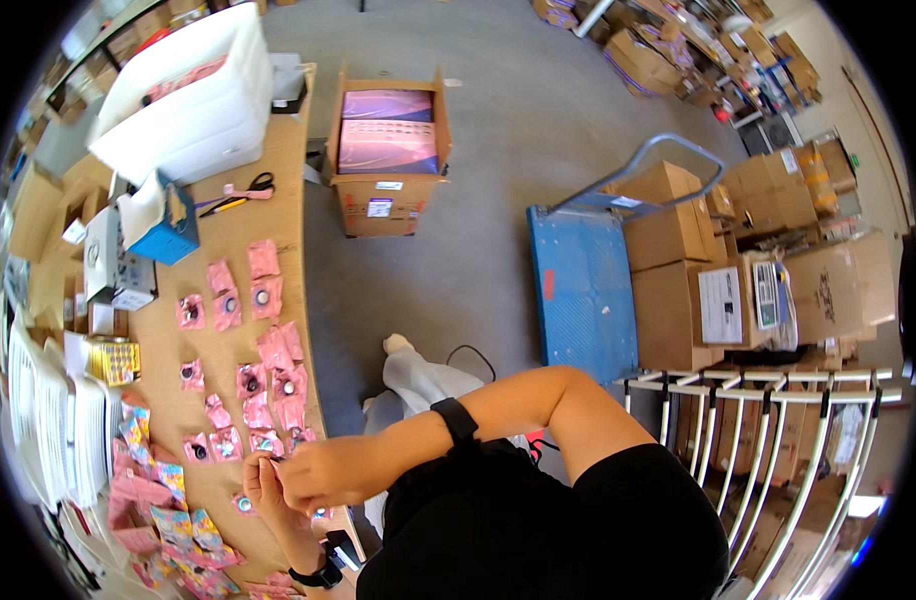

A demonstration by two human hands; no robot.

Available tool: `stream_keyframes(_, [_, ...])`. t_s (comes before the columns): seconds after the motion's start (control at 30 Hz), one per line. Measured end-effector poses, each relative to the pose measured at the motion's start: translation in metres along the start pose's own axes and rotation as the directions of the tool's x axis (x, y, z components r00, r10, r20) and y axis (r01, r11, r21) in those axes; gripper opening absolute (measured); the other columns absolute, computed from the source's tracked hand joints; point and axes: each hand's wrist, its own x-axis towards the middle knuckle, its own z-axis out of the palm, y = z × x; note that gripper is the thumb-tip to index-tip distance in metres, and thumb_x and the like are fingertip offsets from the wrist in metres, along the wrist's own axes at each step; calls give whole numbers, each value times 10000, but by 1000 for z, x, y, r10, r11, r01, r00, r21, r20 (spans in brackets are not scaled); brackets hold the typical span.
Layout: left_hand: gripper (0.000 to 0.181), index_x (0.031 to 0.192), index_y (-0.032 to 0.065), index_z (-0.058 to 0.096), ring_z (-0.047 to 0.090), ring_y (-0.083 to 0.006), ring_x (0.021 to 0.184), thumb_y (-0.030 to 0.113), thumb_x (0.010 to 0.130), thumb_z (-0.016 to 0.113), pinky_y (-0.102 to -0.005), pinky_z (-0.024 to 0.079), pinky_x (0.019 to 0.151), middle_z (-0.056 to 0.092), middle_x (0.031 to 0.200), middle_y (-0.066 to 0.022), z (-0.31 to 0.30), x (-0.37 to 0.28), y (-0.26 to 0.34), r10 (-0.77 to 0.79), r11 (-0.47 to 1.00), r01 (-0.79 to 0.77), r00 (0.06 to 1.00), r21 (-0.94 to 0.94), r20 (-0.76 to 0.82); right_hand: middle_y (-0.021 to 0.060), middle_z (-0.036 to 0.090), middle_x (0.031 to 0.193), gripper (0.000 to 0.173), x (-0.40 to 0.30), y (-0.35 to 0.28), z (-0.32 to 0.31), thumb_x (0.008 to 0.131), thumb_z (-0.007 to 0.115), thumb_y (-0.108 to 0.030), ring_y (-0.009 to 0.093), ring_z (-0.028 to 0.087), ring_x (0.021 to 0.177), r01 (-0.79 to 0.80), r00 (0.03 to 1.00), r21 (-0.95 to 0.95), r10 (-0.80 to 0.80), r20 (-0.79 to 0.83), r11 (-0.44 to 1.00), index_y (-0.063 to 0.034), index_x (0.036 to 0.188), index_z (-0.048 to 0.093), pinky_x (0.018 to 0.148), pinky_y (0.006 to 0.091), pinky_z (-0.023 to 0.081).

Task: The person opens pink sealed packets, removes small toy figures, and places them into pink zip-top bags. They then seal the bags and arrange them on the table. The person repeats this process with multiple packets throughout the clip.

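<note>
My left hand (264, 487) and my right hand (330, 472) meet over the table's near part. Between their fingers is a small pink item with a dark edge, mostly hidden, perhaps a packet. Several pink plastic packets lie in loose groups on the wooden table (225, 214). Some show a small round object inside, such as the packet (266, 298) near the table's edge; others look flat, such as the one (263, 259) above it. Another packet (243, 504) with a blue-rimmed round object lies just left of my left hand.
Colourful packets (174, 525) lie at lower left beside stacked white trays (60, 420). Scissors (261, 182), a blue box (165, 225) and a white bin (195, 127) stand or lie farther up. An open carton (386, 202), a blue trolley (581, 300) and white rails (735, 427) are off the table.
</note>
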Motion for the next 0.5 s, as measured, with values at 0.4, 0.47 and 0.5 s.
stream_keyframes(0.4, [113,948,14,519,542,-164,883,106,912,464,-273,469,766,529,980,-81,119,60,1,17,983,63,904,-171,428,124,498,809,213,-52,-1,-133,735,638,-155,313,524,780,-247,951,-343,159,-265,906,-20,838,510,645,390,431])
stream_keyframes(0.47, [110,946,10,522,550,-185,911,96,908,467,-279,466,777,532,973,-83,143,75,-2,123,988,-69,885,-135,449,158,527,846,200,-58,2,-153,759,633,-159,343,539,766,-262,943,-246,193,-271,933,-12,842,525,647,402,442])
stream_keyframes(0.5, [117,952,3,529,548,-199,954,93,902,474,-272,469,773,531,980,-83,150,82,-2,46,993,6,899,-117,435,141,525,842,148,-58,-1,-163,758,621,-113,323,546,764,-197,946,-272,110,-305,942,-24,834,531,654,382,453])
